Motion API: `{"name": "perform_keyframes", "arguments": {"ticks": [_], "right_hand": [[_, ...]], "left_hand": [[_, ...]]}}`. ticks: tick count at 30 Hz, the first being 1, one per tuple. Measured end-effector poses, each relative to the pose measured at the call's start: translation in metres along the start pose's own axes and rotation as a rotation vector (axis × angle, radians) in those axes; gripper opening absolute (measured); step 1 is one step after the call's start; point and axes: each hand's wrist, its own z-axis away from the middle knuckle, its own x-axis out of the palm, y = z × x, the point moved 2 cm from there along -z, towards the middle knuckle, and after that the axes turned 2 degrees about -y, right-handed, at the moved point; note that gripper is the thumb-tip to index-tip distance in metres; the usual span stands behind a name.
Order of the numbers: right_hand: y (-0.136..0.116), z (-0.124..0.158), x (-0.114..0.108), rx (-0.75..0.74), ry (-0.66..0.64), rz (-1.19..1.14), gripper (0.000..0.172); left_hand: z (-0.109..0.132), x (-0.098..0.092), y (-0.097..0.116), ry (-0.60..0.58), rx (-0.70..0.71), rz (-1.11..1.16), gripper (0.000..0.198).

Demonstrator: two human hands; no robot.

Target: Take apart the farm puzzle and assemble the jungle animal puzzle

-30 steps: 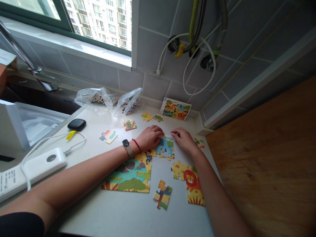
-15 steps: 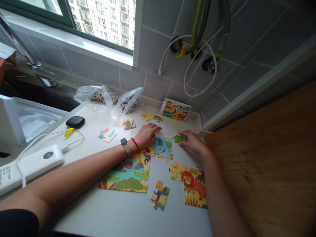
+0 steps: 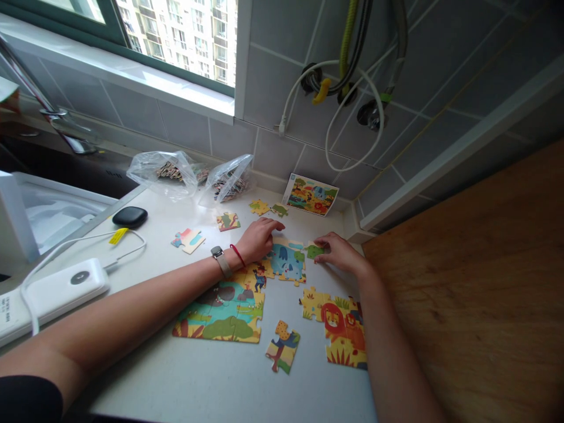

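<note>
My right hand pinches a green jigsaw puzzle piece between thumb and fingers, just right of the blue elephant section. A narrow gap seems to lie between piece and section. My left hand rests at that section's upper left, fingers stretched out, holding nothing visible. Under my left forearm, the joined hippo and crocodile section is partly covered. A lion section lies nearer me on the right, its edge hidden by my right forearm. Between them sits a joined tree-trunk pair.
Loose pieces lie farther back: a pink-and-blue one, a brown-branch one, a yellow one. A picture card leans on the wall. Plastic bags of pieces, a power bank and a black case stand left.
The camera view has shifted slightly. My right hand, still pinching the green piece, has come very slightly nearer to me. My left hand stays at the elephant section.
</note>
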Motion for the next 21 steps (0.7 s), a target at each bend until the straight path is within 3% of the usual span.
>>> {"name": "perform_keyframes", "arguments": {"ticks": [12, 21], "right_hand": [[-0.011, 0.003, 0.0, -0.03, -0.033, -0.084, 0.047], [-0.018, 0.004, 0.0, -0.088, -0.062, -0.091, 0.045]], "left_hand": [[0.001, 0.0, 0.014, -0.213, 0.232, -0.039, 0.047], [0.001, 0.001, 0.012, -0.216, 0.234, -0.044, 0.044]]}}
